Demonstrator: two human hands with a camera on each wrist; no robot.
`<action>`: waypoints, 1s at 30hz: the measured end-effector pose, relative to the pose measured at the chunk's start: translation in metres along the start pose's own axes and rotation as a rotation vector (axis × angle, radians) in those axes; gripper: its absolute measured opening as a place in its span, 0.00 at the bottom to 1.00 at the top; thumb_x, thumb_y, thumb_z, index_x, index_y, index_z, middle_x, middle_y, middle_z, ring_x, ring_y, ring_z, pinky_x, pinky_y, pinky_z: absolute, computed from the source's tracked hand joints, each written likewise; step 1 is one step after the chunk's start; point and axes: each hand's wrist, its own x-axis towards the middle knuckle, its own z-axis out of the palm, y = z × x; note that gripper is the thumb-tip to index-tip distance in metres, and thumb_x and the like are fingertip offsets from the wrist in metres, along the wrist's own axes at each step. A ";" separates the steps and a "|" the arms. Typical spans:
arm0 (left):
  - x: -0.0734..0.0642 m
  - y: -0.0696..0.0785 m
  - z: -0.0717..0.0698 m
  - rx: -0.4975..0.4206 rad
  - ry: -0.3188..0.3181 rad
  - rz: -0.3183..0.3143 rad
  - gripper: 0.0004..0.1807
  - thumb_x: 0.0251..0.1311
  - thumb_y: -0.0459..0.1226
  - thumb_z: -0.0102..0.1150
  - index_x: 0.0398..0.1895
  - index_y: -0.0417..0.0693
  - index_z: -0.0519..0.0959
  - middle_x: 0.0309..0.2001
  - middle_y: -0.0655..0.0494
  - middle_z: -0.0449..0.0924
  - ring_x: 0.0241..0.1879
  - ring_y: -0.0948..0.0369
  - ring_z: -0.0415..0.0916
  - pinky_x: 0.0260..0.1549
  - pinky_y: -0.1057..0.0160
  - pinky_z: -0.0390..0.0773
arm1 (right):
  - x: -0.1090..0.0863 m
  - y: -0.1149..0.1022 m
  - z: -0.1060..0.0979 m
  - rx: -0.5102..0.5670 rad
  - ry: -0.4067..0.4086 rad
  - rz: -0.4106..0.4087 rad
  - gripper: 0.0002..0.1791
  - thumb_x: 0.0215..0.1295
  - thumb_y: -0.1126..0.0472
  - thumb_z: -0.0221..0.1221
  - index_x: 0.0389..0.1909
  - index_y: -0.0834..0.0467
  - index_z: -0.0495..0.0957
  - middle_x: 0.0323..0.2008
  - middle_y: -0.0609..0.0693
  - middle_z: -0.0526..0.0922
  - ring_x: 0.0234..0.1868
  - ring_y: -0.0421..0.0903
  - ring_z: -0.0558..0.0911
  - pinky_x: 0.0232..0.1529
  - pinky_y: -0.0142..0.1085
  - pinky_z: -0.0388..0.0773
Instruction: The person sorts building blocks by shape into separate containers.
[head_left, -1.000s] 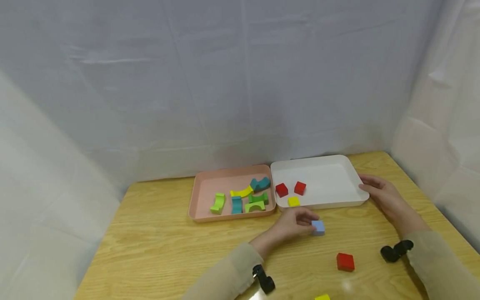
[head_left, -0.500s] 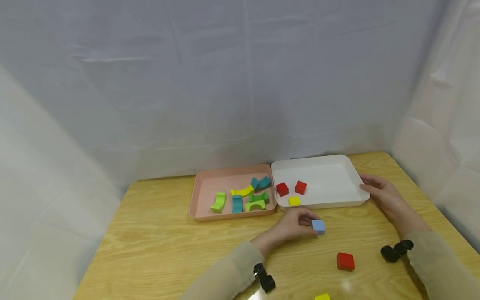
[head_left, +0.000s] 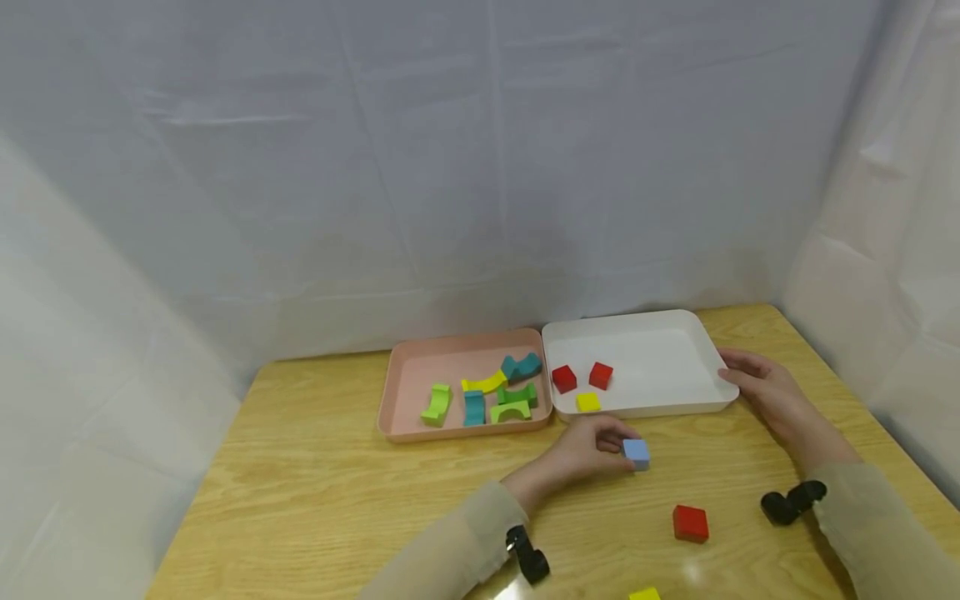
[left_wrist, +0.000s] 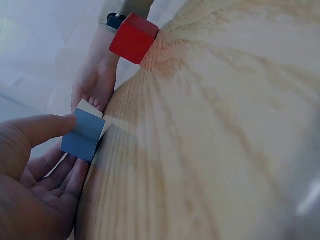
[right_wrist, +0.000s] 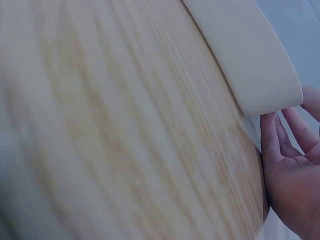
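Note:
Between thumb and fingers, my left hand (head_left: 588,450) pinches a light blue block (head_left: 637,455) low over the table, in front of the white tray (head_left: 660,358). The left wrist view shows the thumb on one face of that block (left_wrist: 84,134) and the other fingers behind and below it. At the tray's right end, my right hand (head_left: 772,400) touches the outer wall with fairly straight fingers; the right wrist view shows these fingers (right_wrist: 270,137) against the wall. Inside the white tray lie two red blocks (head_left: 601,376) and a yellow block (head_left: 588,402).
A pink tray (head_left: 408,367) with several yellow, green and teal arch-shaped blocks adjoins the white tray on the left. Nearer on the wooden table (head_left: 315,475) lie a red block (head_left: 691,523) and a yellow block (head_left: 645,594), partly cut off. White sheeting (head_left: 450,167) surrounds the table.
Hardly anything differs. My left hand stays in place, with its thumb slightly further along the blue block than a second ago. The right hand keeps still at the white tray.

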 end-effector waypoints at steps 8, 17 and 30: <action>0.000 0.001 0.001 -0.019 0.021 0.001 0.16 0.63 0.30 0.74 0.54 0.39 0.87 0.53 0.46 0.86 0.40 0.72 0.78 0.47 0.77 0.81 | 0.001 0.003 -0.002 0.072 -0.019 -0.043 0.20 0.78 0.70 0.58 0.53 0.40 0.84 0.47 0.28 0.86 0.47 0.25 0.82 0.47 0.17 0.80; -0.001 0.002 0.000 -0.038 0.028 -0.017 0.16 0.63 0.30 0.72 0.54 0.39 0.86 0.52 0.48 0.86 0.40 0.72 0.78 0.45 0.77 0.80 | 0.000 0.003 -0.002 0.093 -0.021 -0.039 0.21 0.78 0.71 0.58 0.52 0.39 0.85 0.47 0.28 0.86 0.47 0.25 0.83 0.47 0.18 0.80; -0.001 0.002 0.001 -0.071 0.035 -0.020 0.16 0.64 0.30 0.72 0.55 0.38 0.87 0.52 0.47 0.86 0.39 0.72 0.77 0.43 0.78 0.79 | 0.002 0.003 -0.003 0.061 -0.006 -0.023 0.19 0.78 0.69 0.59 0.52 0.39 0.84 0.47 0.27 0.86 0.47 0.24 0.82 0.47 0.17 0.80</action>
